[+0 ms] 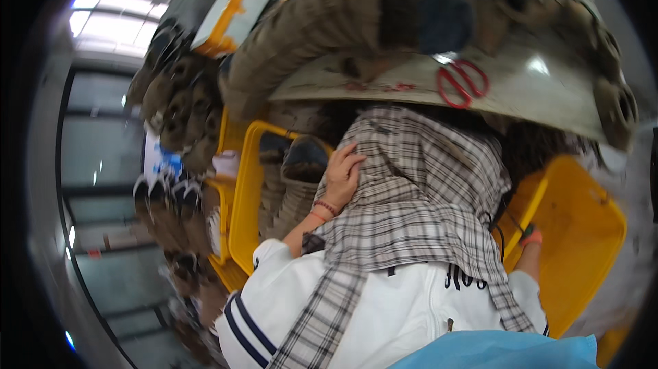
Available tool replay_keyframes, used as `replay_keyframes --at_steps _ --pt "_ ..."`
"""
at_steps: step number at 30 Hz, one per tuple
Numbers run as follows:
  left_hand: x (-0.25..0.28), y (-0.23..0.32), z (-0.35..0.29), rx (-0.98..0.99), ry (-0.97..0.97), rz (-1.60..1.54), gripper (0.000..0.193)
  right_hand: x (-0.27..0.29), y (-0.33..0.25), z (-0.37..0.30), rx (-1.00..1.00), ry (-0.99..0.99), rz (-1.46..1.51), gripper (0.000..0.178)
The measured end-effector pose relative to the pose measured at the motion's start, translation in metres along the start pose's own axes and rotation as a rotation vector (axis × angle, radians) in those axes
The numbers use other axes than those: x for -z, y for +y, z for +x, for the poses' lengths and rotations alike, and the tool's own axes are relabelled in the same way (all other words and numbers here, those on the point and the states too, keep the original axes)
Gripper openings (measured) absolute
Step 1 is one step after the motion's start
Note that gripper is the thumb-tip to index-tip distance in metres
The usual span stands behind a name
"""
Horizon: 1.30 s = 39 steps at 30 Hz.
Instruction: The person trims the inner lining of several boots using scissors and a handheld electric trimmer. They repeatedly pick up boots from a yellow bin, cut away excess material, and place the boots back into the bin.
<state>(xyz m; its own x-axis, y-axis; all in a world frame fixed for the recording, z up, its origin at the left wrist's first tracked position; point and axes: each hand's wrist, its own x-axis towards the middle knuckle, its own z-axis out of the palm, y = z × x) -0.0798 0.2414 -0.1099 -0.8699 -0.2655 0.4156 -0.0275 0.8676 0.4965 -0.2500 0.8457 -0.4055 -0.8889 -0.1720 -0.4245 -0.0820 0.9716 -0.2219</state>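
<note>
Light blue fabric (pixel 507 352) is lying nearest the lens along the lower edge, looking thin and smooth. Beyond it, a white top (pixel 391 307) is bunching under a plaid apron (pixel 418 170) that is filling the frame's centre with broad creases. Judged handling: soft, light, limp; a pinched fold would be giving the best hold.

Left grip (pixel 340 175) is resting on the apron's left side, fingers loosely curled, not visibly clasping anything. Right grip (pixel 530 239) is reaching to the rim of the right yellow bin (pixel 582 228), lower right; blur and the rim are obscuring the fingers, so cannot tell how far they are closing or on what.

That bin is slanting in the frame, showing smooth, rounded plastic walls. Judged stiff, fairly light, slippery on the flats; the rim should be offering surer purchase.

Left of centre, another yellow bin (pixel 241 211) is holding brown boot-like pieces (pixel 306 170), wrinkled and open-topped, probably soft and yielding. Across the top, a pale, glossy surface (pixel 548 94) is carrying a curved row of nested brown pieces (pixel 322 33) and hard, red-handled scissors (pixel 462 81).
</note>
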Motion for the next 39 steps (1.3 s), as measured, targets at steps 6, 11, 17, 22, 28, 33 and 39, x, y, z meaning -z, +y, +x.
replay_keyframes --at_steps 6,11,17,22,28,33,39 --pt "0.033 -0.047 -0.006 0.171 0.206 0.012 0.016 -0.058 0.071 0.056 -0.221 -0.326 1.296 0.028" --pt "0.13 -0.154 0.051 0.185 0.618 0.354 0.015 -0.041 0.037 0.058 -0.651 -0.364 1.651 0.028" --pt "0.203 -0.24 0.14 0.351 0.492 0.48 0.059 0.017 -0.017 0.003 -0.356 -0.015 0.901 0.021" --pt "0.196 -0.259 0.171 0.299 0.29 0.496 0.062 0.052 -0.025 -0.037 -0.205 -0.318 1.174 0.011" --pt "0.218 -0.229 0.188 -0.021 0.162 0.587 0.058 0.048 -0.032 -0.07 -0.557 -0.101 1.427 0.025" --pt "0.198 -0.253 0.192 -0.076 0.122 0.589 0.043 0.048 0.114 -0.077 -0.152 0.1 0.207 0.037" --pt "0.186 -0.185 0.227 0.131 0.269 0.787 0.069 0.069 0.055 -0.069 -0.483 0.213 1.143 0.021"
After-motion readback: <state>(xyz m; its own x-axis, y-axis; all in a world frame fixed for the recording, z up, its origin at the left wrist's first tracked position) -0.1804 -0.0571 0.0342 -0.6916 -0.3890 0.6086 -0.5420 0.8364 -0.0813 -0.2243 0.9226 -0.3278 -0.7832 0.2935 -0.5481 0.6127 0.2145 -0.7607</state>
